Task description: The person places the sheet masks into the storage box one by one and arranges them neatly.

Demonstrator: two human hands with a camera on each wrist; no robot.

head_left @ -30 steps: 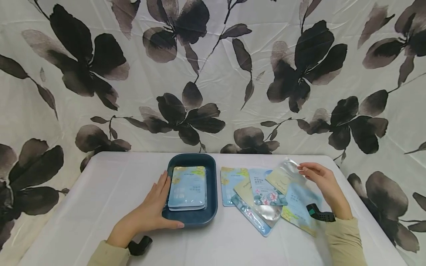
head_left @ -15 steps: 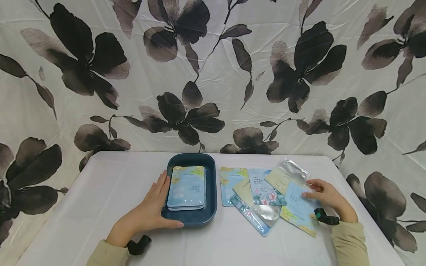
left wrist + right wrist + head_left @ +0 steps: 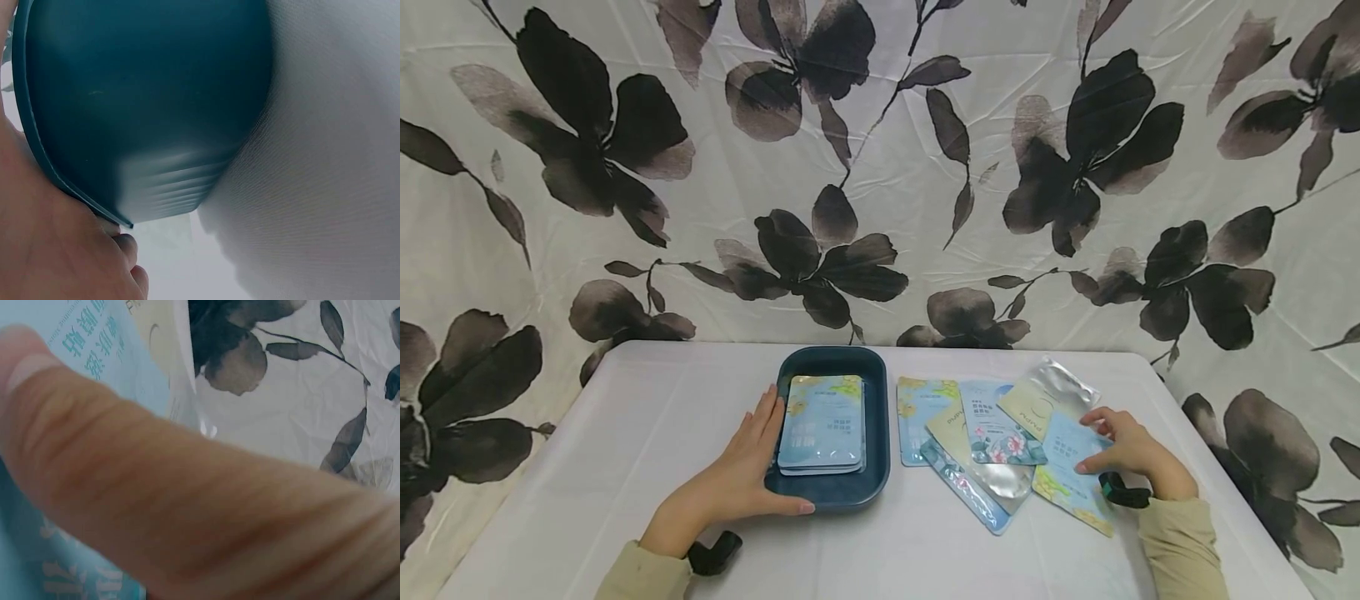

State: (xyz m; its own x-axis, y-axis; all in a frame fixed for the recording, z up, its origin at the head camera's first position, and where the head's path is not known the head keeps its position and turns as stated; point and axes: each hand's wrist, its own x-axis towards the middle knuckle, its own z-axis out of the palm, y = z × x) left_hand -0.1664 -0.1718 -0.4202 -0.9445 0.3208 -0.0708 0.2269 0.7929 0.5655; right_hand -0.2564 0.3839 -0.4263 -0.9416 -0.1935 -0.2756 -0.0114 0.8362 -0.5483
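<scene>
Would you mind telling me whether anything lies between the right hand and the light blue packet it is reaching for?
Nothing visible does. The right hand already has its fingers on the light blue packet, which lies at the right edge of the loose pile. The silver packet sits just behind, not on top of the spot being touched.

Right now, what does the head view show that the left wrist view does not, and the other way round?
Only the head view shows the packets stacked inside the tray, the loose packets spread on the table, the right hand resting on a light blue packet, and the flowered curtain behind.

Only the left wrist view shows the tray's outer wall up close, where it meets the white cloth.

Both show the left hand against the tray's edge, the teal tray and the white cloth.
</scene>
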